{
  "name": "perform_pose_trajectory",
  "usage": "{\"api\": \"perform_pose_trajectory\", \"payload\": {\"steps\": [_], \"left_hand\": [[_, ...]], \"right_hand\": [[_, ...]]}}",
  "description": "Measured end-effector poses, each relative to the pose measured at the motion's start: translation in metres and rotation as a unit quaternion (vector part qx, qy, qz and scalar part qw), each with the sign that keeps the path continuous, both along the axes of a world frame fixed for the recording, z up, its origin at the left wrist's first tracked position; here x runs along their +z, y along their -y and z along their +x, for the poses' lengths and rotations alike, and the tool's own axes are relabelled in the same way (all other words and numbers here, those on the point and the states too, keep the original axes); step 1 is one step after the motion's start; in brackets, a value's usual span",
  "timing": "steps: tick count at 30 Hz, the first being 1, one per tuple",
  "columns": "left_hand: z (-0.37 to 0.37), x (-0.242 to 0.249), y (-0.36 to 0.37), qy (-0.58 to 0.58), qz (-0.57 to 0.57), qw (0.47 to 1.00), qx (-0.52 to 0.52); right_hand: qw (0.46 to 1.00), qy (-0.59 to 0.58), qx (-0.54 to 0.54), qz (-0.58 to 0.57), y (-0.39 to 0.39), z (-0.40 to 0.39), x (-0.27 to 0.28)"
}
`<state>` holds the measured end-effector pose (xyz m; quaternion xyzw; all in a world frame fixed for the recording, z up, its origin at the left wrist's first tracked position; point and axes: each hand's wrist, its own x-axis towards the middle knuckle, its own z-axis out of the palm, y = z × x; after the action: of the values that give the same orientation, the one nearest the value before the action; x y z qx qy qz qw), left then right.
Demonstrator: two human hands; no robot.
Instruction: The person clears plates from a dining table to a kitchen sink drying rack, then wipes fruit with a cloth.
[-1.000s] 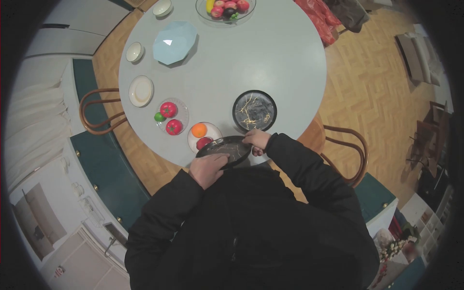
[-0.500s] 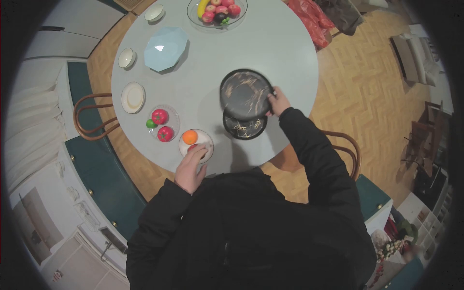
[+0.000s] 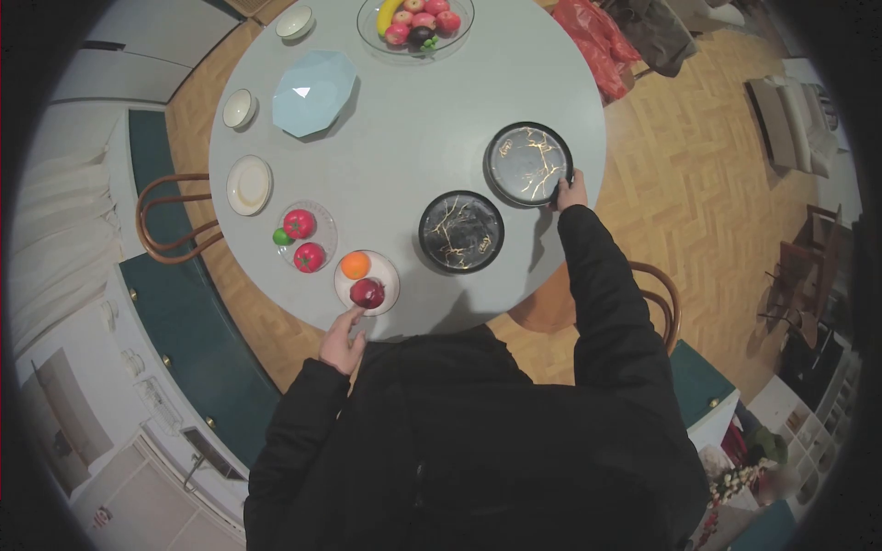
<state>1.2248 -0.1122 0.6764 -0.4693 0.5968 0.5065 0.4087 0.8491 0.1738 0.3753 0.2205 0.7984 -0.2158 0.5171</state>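
Note:
My right hand [image 3: 571,191] grips the lower right rim of a black plate with gold veins [image 3: 528,163] at the right side of the table. A second black plate [image 3: 461,231] lies to its lower left, apart from it. My left hand [image 3: 343,342] is at the near table edge, just below a white plate [image 3: 390,275] that bears an orange [image 3: 356,265] and a dark red fruit [image 3: 367,293]. The left fingers look loosely extended near that fruit. Beside it, a clear plate [image 3: 322,248] holds two red tomatoes [image 3: 299,223] and a green lime [image 3: 283,237].
The round table [image 3: 404,138] also bears a pale plate [image 3: 249,185], two small bowls [image 3: 240,109], a light blue faceted dish [image 3: 315,93] and a glass fruit bowl [image 3: 419,57]. Chairs [image 3: 165,220] stand at both sides. A red bag [image 3: 593,46] hangs at the upper right.
My right hand has moved the held plate up and to the right, uncovering the other black plate. My left hand has drawn back toward me from above the dark red fruit.

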Motion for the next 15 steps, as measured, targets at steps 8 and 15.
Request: {"api": "perform_pose_trajectory", "payload": {"steps": [8, 15], "left_hand": [[0.025, 0.007, -0.005, 0.073, 0.002, 0.997, 0.035], [0.069, 0.024, -0.022, 0.147, -0.038, 0.986, 0.065]], "right_hand": [[0.995, -0.061, 0.083, -0.003, -0.021, 0.012, -0.021], [0.985, -0.097, 0.140, 0.011, -0.045, 0.021, -0.042]]}}
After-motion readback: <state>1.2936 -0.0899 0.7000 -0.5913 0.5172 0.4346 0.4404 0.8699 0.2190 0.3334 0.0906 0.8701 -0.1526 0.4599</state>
